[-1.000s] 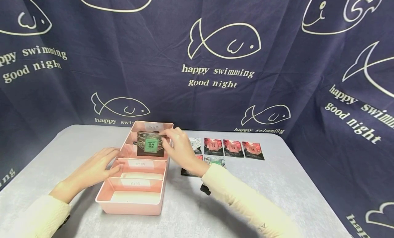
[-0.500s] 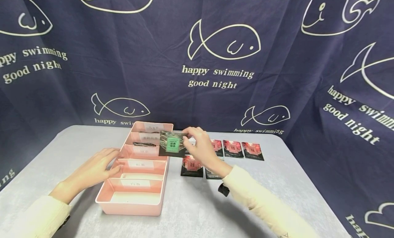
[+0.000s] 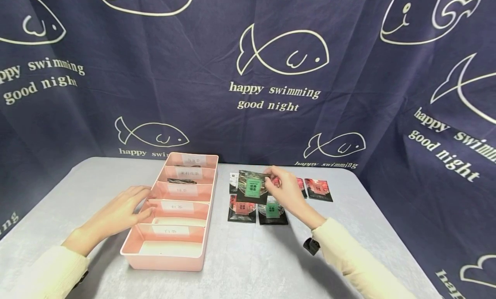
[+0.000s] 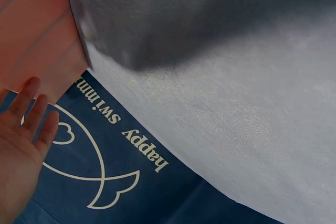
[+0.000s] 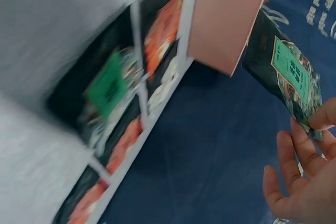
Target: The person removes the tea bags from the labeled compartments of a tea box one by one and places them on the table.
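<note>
Our left hand (image 3: 116,211) lies flat, fingers straight & relaxed, on the tray (image 3: 133,247) w/ fingertips on its left wall by the middle slots; it grips nothing. It hasn't budged over the last sec, so it's just steadying the tray.

Tray: pink, five labelled slots front to back. One dark packet (image 3: 181,180) sits in the 2nd slot from the back. The others look bare apart from labels, as far as we can see.

What changed: a sec ago our right hand had the green packet (image 3: 252,187) up over the tray's back slots. Half a sec ago it was at the tray's right edge. Now it's well right of the tray, hovering over the loose packets on the table (image 3: 348,230). So the packet came away from the tray, not into it. We read that as either a wrong slot or a re-check of the label; it isn't sorted yet.

Right hand (image 3: 287,193): thumb & fingertips pinch the green packet by its right edge, other fingers loosely curled. The wrist view shows the same pinch at the packet's corner (image 5: 294,80).

Right of the tray, under and around the held packet: a red packet (image 3: 242,208) & a second green one (image 3: 273,212) nearest us, a white one (image 3: 233,181) behind, then more red ones out to the far right (image 3: 318,189). All lie flat on the table.
</note>
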{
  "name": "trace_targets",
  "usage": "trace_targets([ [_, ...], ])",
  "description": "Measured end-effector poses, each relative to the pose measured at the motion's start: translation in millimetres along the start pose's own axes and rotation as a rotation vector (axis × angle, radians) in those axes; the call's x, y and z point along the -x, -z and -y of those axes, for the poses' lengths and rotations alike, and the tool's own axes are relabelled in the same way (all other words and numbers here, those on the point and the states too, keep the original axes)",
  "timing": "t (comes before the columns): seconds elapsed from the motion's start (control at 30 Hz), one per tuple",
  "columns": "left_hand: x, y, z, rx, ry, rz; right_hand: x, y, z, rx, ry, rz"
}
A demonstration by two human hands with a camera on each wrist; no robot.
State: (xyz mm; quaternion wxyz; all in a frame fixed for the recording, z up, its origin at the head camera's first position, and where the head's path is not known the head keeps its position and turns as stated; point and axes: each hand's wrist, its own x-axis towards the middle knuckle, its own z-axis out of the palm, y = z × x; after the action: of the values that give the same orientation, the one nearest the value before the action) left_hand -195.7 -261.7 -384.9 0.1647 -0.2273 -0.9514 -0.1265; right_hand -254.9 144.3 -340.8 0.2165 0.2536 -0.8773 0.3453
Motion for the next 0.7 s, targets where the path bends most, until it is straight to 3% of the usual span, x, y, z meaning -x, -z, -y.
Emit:
trace_targets([
  [0.2, -1.1, -1.0, -0.3, -0.006, -0.007, -0.011, 13.7, 12.1, -23.7, 0.035, -0.048, 0.003],
  [0.47, -0.7, -0.5, -0.9, -0.004, -0.007, -0.009, 28.9, 32.5, -57.1, 0.056, -0.11, 0.08],
  [0.7, -1.0, -3.5, 1.0, -0.003, -0.03, -0.039, 39.5, 48.7, -84.9, 0.036, -0.081, 0.077],
])
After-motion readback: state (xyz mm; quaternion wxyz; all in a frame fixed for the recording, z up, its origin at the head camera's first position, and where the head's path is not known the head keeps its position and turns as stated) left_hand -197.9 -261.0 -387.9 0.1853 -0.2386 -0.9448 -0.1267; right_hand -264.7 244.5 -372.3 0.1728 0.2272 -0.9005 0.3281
